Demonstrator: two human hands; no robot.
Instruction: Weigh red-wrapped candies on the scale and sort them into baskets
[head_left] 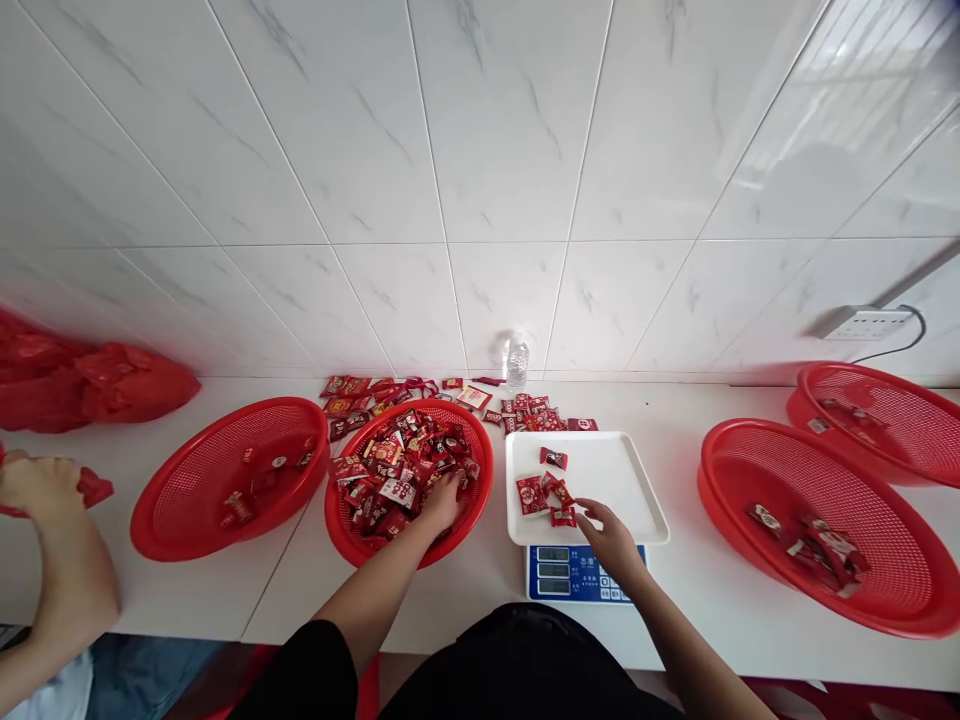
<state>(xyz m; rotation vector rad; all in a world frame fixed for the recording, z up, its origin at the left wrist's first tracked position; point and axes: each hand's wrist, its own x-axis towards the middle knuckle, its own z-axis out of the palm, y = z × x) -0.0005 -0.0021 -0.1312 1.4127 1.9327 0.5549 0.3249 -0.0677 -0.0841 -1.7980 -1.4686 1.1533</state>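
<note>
Red packets (pixel 400 492) are surrounding the left hand (pixel 444 502), its grip impossible to tell, and lying just beside the right hand (pixel 606 538), its fingers parted.

High head cam, fwd/down over worktop (pixel 645 410), tiled wall (pixel 510 140) opp.

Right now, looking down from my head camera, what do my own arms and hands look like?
Both your left hand and right hand are gloveless, with no watch or bracelet showing. A plain black sleeve covers your upper left arm; the right forearm is bare, its sleeve out of view.
</note>
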